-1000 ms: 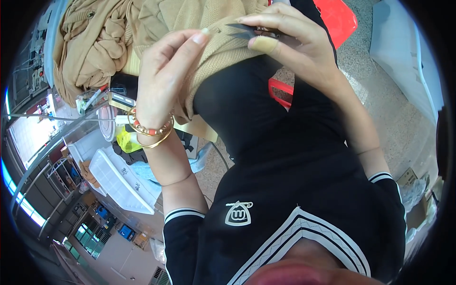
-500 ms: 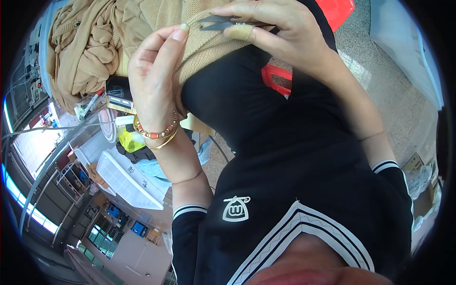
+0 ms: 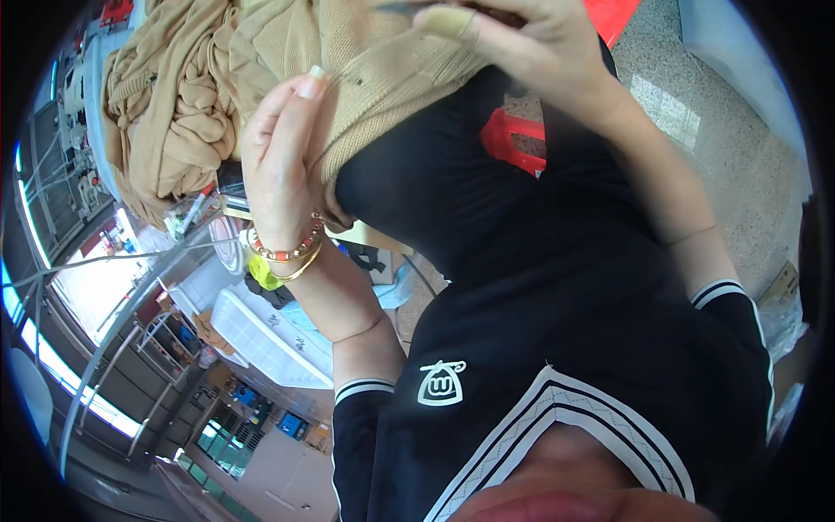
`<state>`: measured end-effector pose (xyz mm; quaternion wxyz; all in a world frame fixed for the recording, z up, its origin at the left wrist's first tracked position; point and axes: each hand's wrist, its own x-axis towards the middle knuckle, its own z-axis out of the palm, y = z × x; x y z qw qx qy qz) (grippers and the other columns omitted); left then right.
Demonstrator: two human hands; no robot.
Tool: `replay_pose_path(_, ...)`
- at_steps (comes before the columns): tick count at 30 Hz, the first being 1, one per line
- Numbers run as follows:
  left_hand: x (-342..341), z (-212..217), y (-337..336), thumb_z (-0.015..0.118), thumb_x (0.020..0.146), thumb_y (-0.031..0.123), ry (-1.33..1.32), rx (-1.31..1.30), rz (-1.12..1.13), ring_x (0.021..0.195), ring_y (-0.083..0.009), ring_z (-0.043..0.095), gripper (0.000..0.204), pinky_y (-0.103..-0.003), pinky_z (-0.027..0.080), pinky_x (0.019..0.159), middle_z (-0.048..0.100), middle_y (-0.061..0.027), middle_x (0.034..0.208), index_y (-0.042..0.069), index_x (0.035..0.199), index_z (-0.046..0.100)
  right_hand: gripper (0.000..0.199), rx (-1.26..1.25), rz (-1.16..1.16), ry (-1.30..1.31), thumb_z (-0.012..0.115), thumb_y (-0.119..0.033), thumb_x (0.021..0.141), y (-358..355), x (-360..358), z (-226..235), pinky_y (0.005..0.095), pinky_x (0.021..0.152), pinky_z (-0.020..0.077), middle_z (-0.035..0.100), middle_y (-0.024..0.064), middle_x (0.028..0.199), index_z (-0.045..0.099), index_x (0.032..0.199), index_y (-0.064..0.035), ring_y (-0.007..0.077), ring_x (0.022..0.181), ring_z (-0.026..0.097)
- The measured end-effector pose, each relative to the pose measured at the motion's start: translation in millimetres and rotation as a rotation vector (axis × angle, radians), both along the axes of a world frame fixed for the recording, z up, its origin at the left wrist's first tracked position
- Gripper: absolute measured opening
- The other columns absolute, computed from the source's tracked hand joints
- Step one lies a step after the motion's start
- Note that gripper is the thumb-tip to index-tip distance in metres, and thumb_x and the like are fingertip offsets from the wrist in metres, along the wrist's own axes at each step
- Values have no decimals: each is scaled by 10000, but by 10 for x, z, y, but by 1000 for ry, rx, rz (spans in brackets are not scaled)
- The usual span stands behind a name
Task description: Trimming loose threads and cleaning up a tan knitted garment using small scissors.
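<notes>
A tan knitted garment (image 3: 400, 91) lies over my lap at the top of the head view. My left hand (image 3: 280, 165) is closed, thumb and forefinger pinching at the knit near a small dark spot. Bracelets circle that wrist. Close to the upper edge, my right hand (image 3: 548, 56) is closed around small scissors (image 3: 398, 9), their dark blades blurred and partly cut off by the picture's edge. A tan wrap covers its thumb. The blades are up and to the right of my left fingertips, apart from them.
More tan knitwear (image 3: 174, 122) is heaped at the upper left. Below it are a red-capped marker (image 3: 200, 202), a white plastic crate (image 3: 265, 339) and a yellow-green bag (image 3: 263, 274). A red stool (image 3: 513, 143) shows beyond my lap, with a pale sheet (image 3: 748, 78) at right.
My right hand with the scissors has moved up, away from the pinched spot. My left fingertips sit slightly lower and further left. The whole view has shifted a little.
</notes>
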<state>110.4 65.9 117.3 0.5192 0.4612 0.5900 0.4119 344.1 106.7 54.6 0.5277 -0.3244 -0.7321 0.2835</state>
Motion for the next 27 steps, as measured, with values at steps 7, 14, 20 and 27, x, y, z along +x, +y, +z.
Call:
replay_pose_path(7, 247, 233, 475, 656, 953, 290, 655, -33, -476, 688, -37, 476, 343, -217, 379, 619, 565, 33, 708, -50, 939, 700, 279, -285, -34, 282, 728, -65, 878, -14, 343, -142, 231, 729, 425, 610, 32, 906, 687, 1145, 7, 100, 826, 531)
replay_pose_path(14, 447, -13, 869, 597, 951, 438, 928, -133, -815, 675, -132, 564, 477, -299, 461, 661, 643, -103, 721, -26, 976, 706, 279, -285, 38, 339, 722, -37, 866, -170, 499, -277, 392, 1168, 254, 565, 50, 833, 684, 1139, 11, 128, 797, 550)
replay_pose_path(20, 473, -82, 804, 645, 956, 248, 609, -337, -742, 802, -41, 589, 259, -202, 457, 718, 682, -7, 867, 2, 1022, 693, 287, -126, 27, 196, 721, -23, 864, -225, 416, -437, 327, 1075, 339, 597, 69, 862, 677, 1144, 20, 147, 809, 577)
replay_pose_path(27, 518, -103, 774, 635, 966, 153, 260, -434, -660, 900, -41, 591, 193, -181, 464, 817, 670, 0, 991, 12, 1097, 652, 285, 215, 94, 390, 728, -29, 860, -74, 237, -787, 283, 780, 449, 596, 80, 893, 679, 1135, 25, 154, 817, 571)
